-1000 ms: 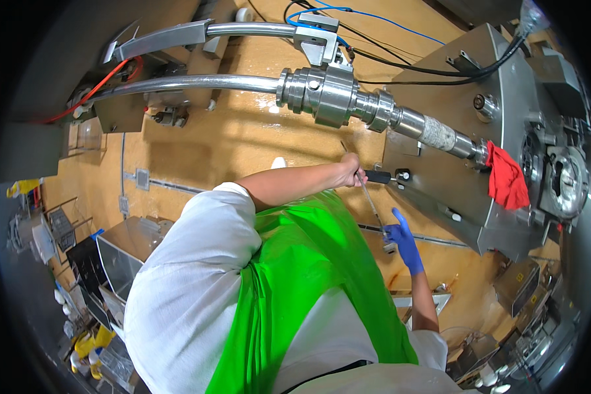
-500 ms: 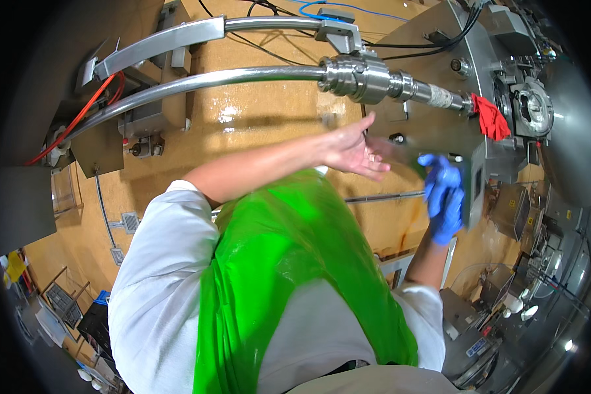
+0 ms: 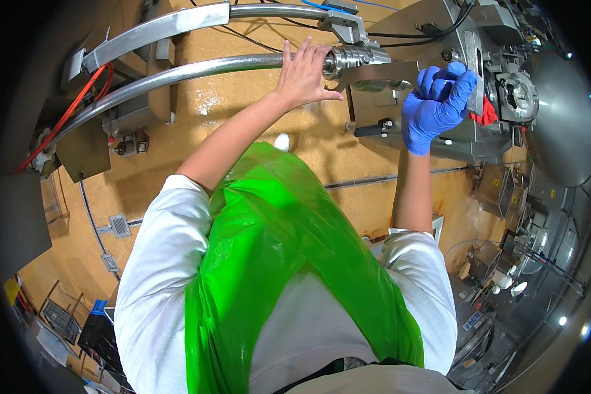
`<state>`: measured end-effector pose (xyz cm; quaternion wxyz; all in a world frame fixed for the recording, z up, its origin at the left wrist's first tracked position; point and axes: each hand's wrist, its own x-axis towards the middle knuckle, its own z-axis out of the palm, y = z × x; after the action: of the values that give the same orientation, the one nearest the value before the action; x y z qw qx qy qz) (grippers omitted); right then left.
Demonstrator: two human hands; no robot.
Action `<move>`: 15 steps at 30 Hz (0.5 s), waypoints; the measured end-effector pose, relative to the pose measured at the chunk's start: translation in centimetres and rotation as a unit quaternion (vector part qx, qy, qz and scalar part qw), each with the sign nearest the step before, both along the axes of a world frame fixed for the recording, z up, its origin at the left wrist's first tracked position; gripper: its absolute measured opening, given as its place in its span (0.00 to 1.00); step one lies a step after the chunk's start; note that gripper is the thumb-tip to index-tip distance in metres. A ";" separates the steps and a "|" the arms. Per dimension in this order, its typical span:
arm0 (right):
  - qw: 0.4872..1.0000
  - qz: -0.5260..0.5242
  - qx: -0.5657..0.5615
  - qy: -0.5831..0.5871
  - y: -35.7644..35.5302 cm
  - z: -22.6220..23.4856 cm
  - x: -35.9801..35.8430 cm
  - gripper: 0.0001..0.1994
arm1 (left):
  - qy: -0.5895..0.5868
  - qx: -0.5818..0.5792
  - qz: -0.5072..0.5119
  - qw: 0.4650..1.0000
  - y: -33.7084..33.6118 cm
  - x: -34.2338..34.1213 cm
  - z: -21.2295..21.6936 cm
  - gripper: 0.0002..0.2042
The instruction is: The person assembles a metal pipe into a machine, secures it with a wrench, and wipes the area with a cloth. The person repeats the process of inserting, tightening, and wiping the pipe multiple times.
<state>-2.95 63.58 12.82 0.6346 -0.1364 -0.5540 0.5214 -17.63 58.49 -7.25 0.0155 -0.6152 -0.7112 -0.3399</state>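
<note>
Ahead of me a shiny metal pipe [image 3: 197, 69] runs into a round metal coupling [image 3: 345, 58]. My bare left hand [image 3: 303, 73] lies across the pipe just left of the coupling, fingers spread and stretched out. A flat steel wrench [image 3: 382, 72] spans the space in front of the coupling, its notched end beside the left thumb. In a blue glove, my right hand [image 3: 437, 104] is closed round the wrench's other end. Just past the glove stands a long metal block [image 3: 474, 69]; whether it belongs to the wrench I cannot tell.
A red cloth [image 3: 486, 111] hangs behind the metal block, beside a round metal fitting [image 3: 519, 97] on a large steel vessel [image 3: 561, 118]. A second metal bar [image 3: 269, 10] runs above the pipe. An orange hose [image 3: 65, 121] bends at the left. A drain channel [image 3: 374, 180] crosses the tan floor.
Both hands have moved forward, away from my body. My left hand has reached the pipe. The wrench has come up to the coupling with the gloved right hand.
</note>
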 end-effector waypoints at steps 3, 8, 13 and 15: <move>1.000 -0.015 -0.006 -0.025 0.6 -0.2 -0.2 0.18 | 0.003 -0.028 0.019 0.999 0.2 -0.4 -0.1 0.56; 0.999 -0.005 0.016 -0.032 0.8 0.0 -0.4 0.20 | -0.005 -0.058 0.031 0.998 0.4 -0.4 0.3 0.54; 0.998 -0.040 0.012 -0.048 0.7 -0.2 -0.9 0.20 | 0.029 -0.038 0.039 0.998 0.4 -0.3 0.2 0.52; 0.997 -0.040 0.022 -0.057 0.9 -0.4 -1.1 0.19 | 0.028 -0.024 0.047 0.998 0.4 -0.1 0.1 0.50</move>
<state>-4.07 64.49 12.46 0.6252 -0.1734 -0.5947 0.4748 -17.77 58.92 -7.11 0.0364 -0.5908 -0.7465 -0.3040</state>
